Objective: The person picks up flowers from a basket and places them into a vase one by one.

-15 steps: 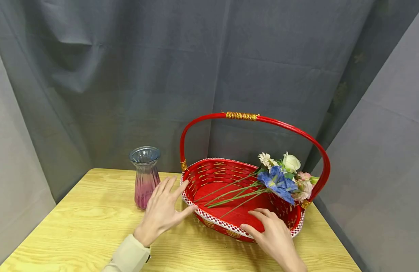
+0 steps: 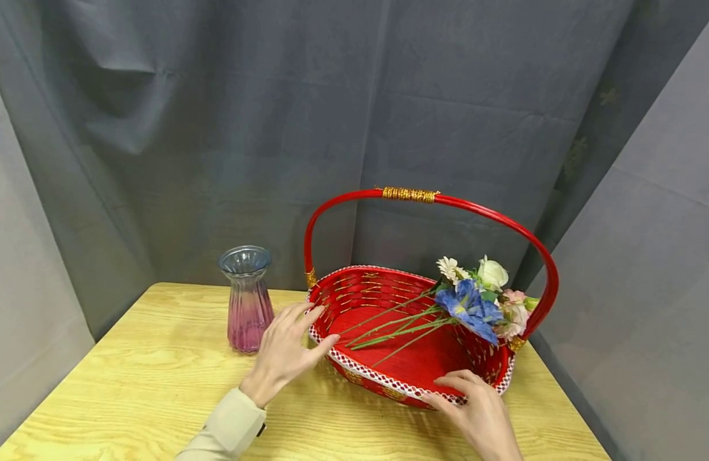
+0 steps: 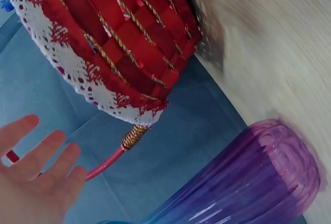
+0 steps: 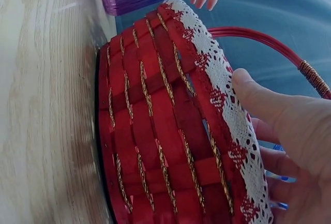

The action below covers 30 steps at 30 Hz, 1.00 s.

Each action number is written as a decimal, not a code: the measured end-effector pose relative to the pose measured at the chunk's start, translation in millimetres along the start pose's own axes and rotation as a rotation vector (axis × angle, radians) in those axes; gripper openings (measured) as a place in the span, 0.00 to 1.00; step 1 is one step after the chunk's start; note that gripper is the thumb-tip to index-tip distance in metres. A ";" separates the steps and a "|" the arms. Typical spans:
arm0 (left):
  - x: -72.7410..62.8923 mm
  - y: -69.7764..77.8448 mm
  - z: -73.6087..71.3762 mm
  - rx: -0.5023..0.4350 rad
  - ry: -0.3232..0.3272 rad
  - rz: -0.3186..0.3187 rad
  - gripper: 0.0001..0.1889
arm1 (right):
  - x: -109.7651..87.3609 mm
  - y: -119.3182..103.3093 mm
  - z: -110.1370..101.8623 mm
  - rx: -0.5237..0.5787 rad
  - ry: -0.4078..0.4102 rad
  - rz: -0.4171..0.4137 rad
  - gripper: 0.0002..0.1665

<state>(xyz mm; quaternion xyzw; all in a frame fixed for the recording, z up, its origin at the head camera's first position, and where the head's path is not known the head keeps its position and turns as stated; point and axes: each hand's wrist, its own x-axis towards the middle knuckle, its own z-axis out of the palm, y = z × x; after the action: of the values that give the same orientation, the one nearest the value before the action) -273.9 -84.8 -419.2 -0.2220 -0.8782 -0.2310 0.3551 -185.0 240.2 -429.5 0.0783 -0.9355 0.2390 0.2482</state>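
Observation:
The red woven basket (image 2: 383, 387) has a white lace rim and a tall red handle bound with gold. Artificial flowers (image 2: 470, 307) in blue, white and pink lean on its right side, their green stems reaching across the inside. My right hand (image 2: 475, 410) holds the front rim, thumb outside at the lace and fingers inside; the right wrist view shows the thumb (image 4: 251, 87) against the lace. Near the basket's left front rim is my left hand (image 2: 285, 352), fingers spread and holding nothing. A ribbed glass vase (image 2: 247, 314), blue fading to pink, stands left of the basket.
The light wooden table (image 2: 130, 378) carries the basket and vase. A grey curtain (image 2: 245, 128) hangs behind its back edge, and pale grey cloth (image 2: 648, 288) rises on the right. The arched handle (image 2: 409, 194) stands over the basket opening.
My right hand has moved slightly right and down onto the front rim. The left hand has shifted a little to the right. Basket, flowers and vase stay in place.

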 end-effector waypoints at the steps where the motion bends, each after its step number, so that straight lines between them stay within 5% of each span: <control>1: 0.7 0.5 1.4 -0.009 0.009 0.000 0.29 | -0.6 0.6 0.4 0.012 0.016 -0.016 0.15; 10: 7.5 8.0 9.9 -0.055 0.006 -0.008 0.23 | -6.9 7.6 4.5 0.006 0.191 -0.192 0.14; 20: 18.5 17.4 13.8 -0.162 -0.042 -0.037 0.18 | -15.2 12.0 4.6 -0.002 0.229 -0.103 0.13; 30: 33.7 31.4 14.7 -0.237 -0.130 -0.058 0.13 | -19.5 18.7 4.1 -0.005 0.300 -0.121 0.16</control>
<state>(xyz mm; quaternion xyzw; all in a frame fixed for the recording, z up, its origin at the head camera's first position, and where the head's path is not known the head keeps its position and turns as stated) -286.0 -43.9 -396.3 -0.2516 -0.8720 -0.3282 0.2618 -174.9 255.0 -450.1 0.0972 -0.8821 0.2301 0.3994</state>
